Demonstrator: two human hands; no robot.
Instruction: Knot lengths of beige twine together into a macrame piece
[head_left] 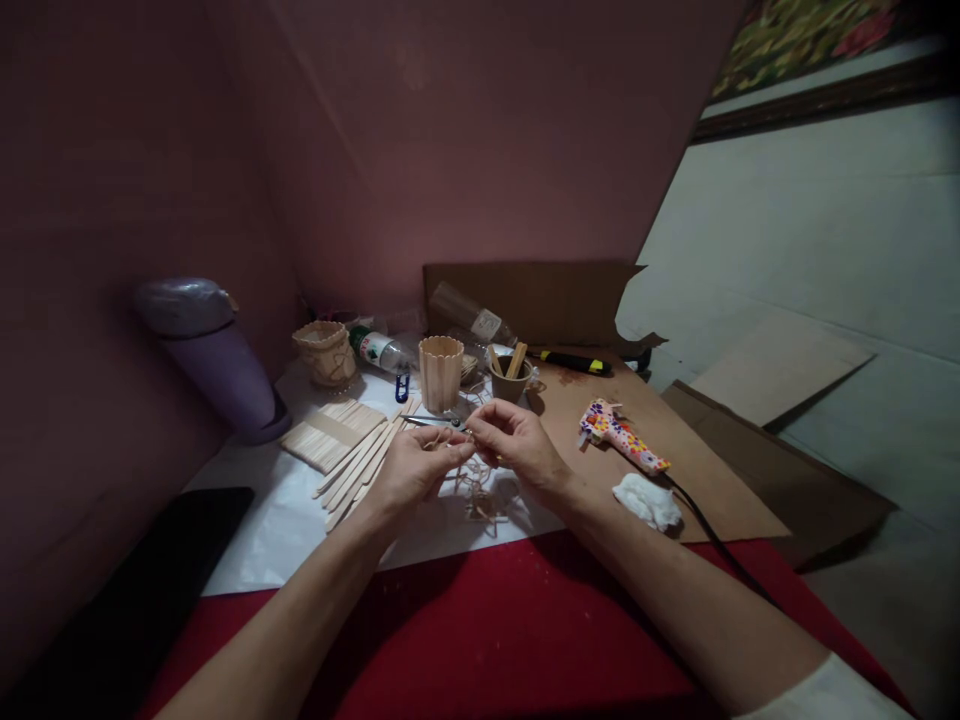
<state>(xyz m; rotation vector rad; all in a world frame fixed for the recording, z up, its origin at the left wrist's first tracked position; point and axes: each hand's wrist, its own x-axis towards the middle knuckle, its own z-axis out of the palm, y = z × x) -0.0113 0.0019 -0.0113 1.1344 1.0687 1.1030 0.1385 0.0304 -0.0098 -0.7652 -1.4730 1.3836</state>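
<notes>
My left hand (426, 462) and my right hand (517, 440) meet over the white paper, fingertips close together. Both are closed in a pinch on thin brown twine (480, 488), which hangs in loose, tangled strands below them. Just behind the fingers is a pair of scissors (435, 421), blades pointing left; whether a hand touches it is hidden. Beyond stands a round cup made of wooden sticks (441, 372). Loose craft sticks (358, 468) fan out beside my left hand, next to a banded bundle of sticks (334, 432).
A flower-patterned glue gun (619, 435) and a crumpled white tissue (647, 500) lie on cardboard (720, 505) at right. Behind are a small pot (510, 380), a yellow-black cutter (576, 362), plastic bottles (382, 350) and a twine-wrapped cup (324, 355). A purple tumbler (217, 370) stands left.
</notes>
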